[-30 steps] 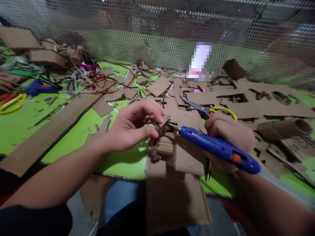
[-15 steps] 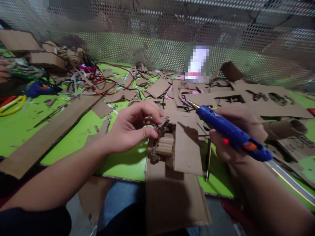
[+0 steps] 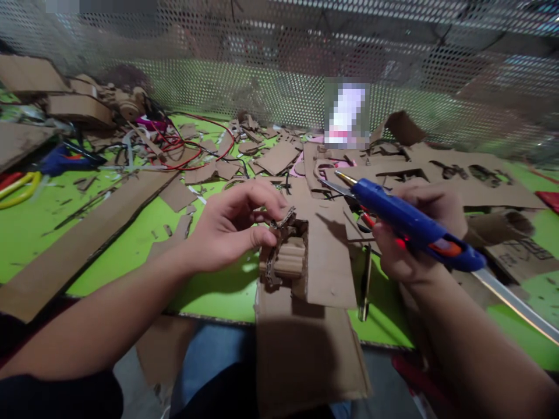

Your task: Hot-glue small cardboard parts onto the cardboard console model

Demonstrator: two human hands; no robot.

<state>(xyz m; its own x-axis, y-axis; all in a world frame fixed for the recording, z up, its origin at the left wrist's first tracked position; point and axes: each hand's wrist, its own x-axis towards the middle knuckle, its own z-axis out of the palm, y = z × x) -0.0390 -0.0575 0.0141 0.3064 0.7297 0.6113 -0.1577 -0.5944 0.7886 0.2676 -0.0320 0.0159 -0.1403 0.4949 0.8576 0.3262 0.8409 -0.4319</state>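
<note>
Between thumb and fingers, my left hand [image 3: 238,224] pinches the curved corrugated edge of a small cardboard piece [image 3: 290,256], which has a ridged block inside its opening. A flat cardboard panel [image 3: 331,256] adjoins that piece on the right, and a larger cardboard sheet [image 3: 312,349] lies below, hanging over the table edge. My right hand [image 3: 419,233] is closed around a blue hot glue gun [image 3: 402,218]. Its metal nozzle points up and left, above the work and apart from it. A glue stick [image 3: 515,297] sticks out from the gun's rear.
Cardboard scraps [image 3: 279,156] and red wires [image 3: 183,145] litter the green table [image 3: 218,297]. A long cardboard strip [image 3: 87,244] lies at left, near another blue glue gun [image 3: 65,160] and yellow-handled scissors [image 3: 21,192]. A perforated metal screen [image 3: 262,64] stands behind. A cutter [image 3: 364,285] lies near the panel.
The view has shifted slightly. My right hand and the glue gun have moved a little relative to the cardboard. A cardboard piece now shows at the far left. My left hand keeps its pinch.
</note>
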